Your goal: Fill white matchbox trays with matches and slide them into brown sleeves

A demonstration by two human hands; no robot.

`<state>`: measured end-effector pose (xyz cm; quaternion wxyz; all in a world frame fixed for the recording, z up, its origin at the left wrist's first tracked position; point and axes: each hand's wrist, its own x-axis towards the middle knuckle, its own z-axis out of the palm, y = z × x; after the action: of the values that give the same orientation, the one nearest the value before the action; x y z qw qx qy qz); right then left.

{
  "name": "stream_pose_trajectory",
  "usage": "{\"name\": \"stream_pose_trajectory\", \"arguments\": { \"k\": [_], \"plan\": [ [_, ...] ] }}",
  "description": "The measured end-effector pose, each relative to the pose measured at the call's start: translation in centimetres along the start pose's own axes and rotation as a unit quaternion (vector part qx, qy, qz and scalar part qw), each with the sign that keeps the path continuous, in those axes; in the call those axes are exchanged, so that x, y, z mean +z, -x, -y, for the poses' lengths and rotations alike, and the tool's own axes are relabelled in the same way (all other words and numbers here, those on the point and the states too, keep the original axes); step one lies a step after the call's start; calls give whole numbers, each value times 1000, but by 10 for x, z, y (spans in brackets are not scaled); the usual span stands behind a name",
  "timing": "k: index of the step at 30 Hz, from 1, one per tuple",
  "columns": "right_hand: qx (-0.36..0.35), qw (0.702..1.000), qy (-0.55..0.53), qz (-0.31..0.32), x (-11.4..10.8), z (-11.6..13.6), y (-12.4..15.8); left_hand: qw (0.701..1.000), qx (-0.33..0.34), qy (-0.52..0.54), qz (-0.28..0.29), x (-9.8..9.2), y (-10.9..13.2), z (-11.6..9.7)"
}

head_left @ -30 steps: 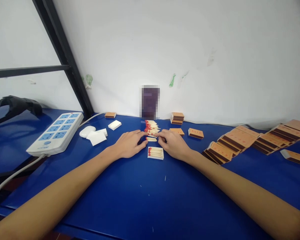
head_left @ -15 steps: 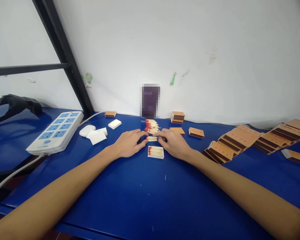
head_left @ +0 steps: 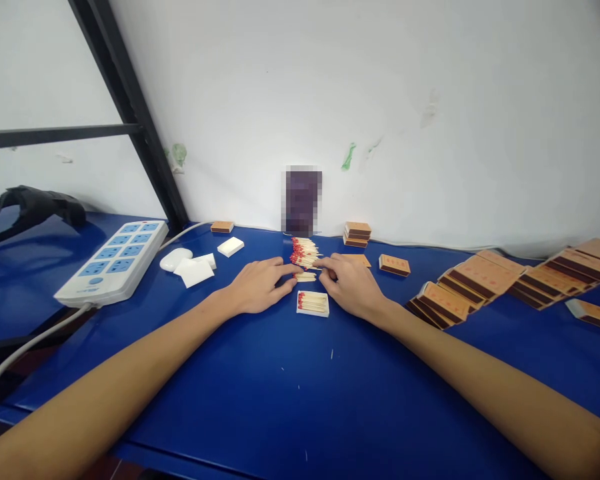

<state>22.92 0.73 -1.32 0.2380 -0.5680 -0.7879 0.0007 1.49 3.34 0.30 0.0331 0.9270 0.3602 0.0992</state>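
A pile of red-tipped matches (head_left: pixel 304 251) lies on the blue table (head_left: pixel 300 393) near the wall. A small bundle of matches (head_left: pixel 305 276) sits just in front of it, pinched from both sides by my left hand (head_left: pixel 258 287) and my right hand (head_left: pixel 349 285). Both hands rest on the table with fingers curled toward the bundle. Closer to me, between the hands, an open white matchbox tray (head_left: pixel 313 303) holds a row of matches.
A white power strip (head_left: pixel 115 259) with its cable, a white mouse (head_left: pixel 175 259) and white trays (head_left: pixel 196 271) lie left. Orange matchboxes (head_left: pixel 357 234) are stacked at the wall; rows of matchboxes (head_left: pixel 500 280) fill the right. A black frame (head_left: pixel 130 113) rises at left.
The hands stay at the small bundle; my right fingers have shifted slightly toward the pile. The view has drifted a little.
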Motion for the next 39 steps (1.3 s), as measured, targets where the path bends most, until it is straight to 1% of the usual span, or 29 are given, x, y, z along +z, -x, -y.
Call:
{"name": "stream_pose_trajectory", "arguments": {
  "k": [4,10,13,20,25,31,36,39],
  "plan": [
    [-13,1000,-16,13,1,-3,-2,1000,-1,6,1,0,0,0],
    [-38,999,-7,19,2,-10,-11,1000,-1,10,1,-1,1,0],
    [-39,998,-27,29,1,-11,-15,1000,0,8,3,0,1,0],
    [-47,998,-29,33,-1,-10,-14,1000,-5,9,5,0,1,1],
    [-53,997,-17,49,0,-10,-13,1000,-4,0,5,0,1,1],
    [-47,995,7,92,-7,-6,-14,1000,-8,-8,10,0,0,0],
    [-19,987,-9,160,-15,-8,-19,1000,-14,-10,8,0,-1,0],
    [-10,982,-15,189,-19,-7,-21,1000,-13,-8,7,0,-1,0]
  ]
}}
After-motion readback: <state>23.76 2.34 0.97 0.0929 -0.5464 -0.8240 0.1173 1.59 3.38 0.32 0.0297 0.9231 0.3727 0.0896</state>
